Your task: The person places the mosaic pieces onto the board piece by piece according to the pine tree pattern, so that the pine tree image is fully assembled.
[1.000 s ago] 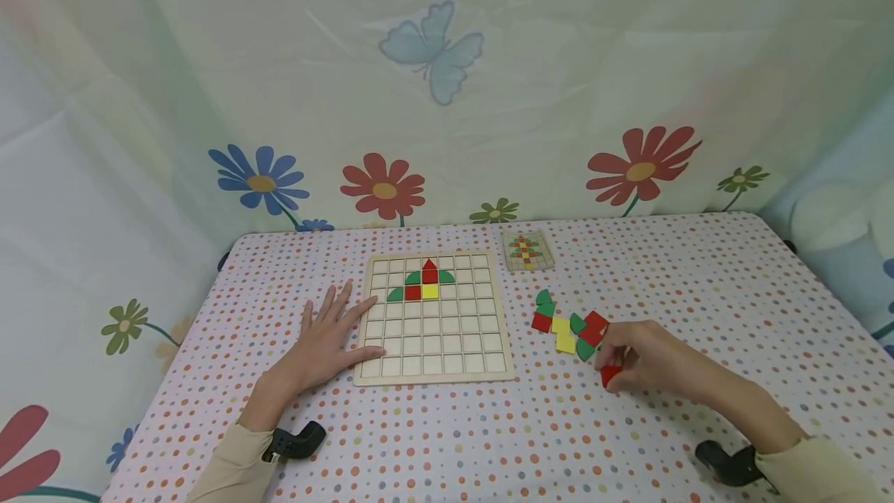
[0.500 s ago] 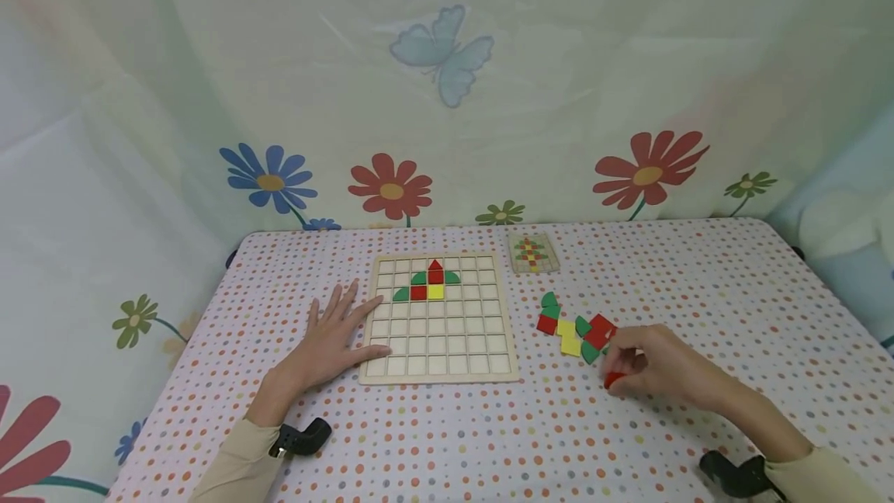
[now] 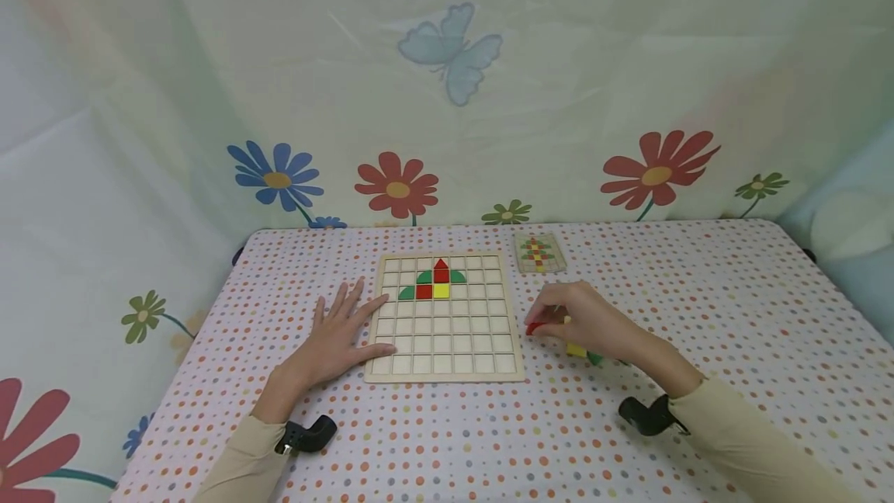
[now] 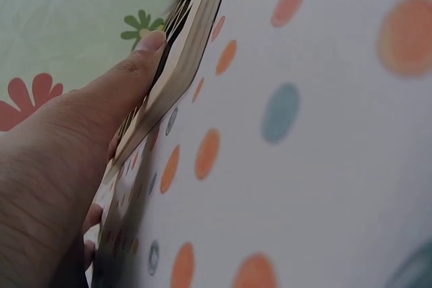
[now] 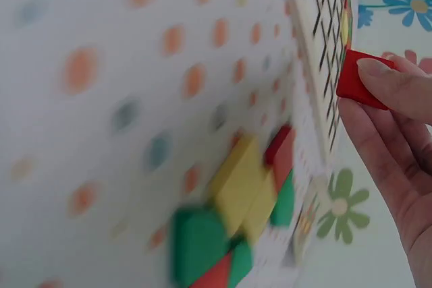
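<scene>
My right hand point(image 3: 583, 317) pinches a red square tile point(image 5: 358, 79) between thumb and fingers, held just off the right edge of the wooden grid board point(image 3: 447, 344). My left hand point(image 3: 335, 344) lies with fingers spread over the board's left edge, and in the left wrist view the thumb point(image 4: 128, 75) rests on the frame. In the board's upper part sit a red triangle point(image 3: 441, 264), red squares point(image 3: 424, 292), green quarter-round tiles point(image 3: 407, 293) and a yellow square point(image 3: 441, 291).
Loose tiles lie right of the board, partly hidden under my right hand: yellow squares point(image 5: 236, 183), green tiles point(image 5: 199, 244) and red ones point(image 5: 281, 153). A small pattern card point(image 3: 541, 253) lies behind them on the dotted tablecloth point(image 3: 447, 441). A printed curtain point(image 3: 559, 84) hangs at the back.
My right hand has lifted the red tile from beside the loose pieces and carried it left and away from me, toward the board. My left hand stays at the board's edge.
</scene>
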A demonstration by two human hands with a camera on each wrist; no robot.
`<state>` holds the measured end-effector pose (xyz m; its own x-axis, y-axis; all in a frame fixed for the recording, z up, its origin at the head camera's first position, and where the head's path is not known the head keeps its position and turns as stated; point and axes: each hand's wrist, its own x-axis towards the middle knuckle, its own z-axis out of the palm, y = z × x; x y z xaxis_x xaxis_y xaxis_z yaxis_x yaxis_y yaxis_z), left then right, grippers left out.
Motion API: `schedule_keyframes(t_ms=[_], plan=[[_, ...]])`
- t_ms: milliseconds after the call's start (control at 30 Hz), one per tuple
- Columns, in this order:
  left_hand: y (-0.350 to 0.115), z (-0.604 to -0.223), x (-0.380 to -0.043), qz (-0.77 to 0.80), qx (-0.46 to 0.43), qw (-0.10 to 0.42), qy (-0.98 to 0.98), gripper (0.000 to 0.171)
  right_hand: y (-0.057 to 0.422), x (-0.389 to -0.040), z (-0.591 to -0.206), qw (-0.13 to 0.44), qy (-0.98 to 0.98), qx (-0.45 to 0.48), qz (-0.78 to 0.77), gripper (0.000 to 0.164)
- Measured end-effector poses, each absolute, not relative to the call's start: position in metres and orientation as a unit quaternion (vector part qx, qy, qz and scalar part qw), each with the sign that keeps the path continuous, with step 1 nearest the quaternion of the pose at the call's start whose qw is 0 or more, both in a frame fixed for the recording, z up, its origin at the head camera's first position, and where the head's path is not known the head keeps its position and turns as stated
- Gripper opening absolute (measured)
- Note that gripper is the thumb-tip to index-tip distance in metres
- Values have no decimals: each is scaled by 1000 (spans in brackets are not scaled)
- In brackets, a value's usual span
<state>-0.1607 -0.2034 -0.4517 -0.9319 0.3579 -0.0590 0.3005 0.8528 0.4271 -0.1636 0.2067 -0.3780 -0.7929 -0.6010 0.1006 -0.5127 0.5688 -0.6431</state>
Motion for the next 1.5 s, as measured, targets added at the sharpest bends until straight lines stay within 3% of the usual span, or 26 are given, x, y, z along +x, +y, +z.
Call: schedule_keyframes(t_ms=[500,800,1500], plan=[[-203,-452,-162,217,173,71,958,90,142,-215,-386,34,873,-323,-364,16],[-203,-452,-162,209,177,71,959,89,117,-224,-398,21,871,-296,-392,14],[-203,-453,-163,209,175,62,960,89,104,-234,-400,61,895,-270,-349,13]])
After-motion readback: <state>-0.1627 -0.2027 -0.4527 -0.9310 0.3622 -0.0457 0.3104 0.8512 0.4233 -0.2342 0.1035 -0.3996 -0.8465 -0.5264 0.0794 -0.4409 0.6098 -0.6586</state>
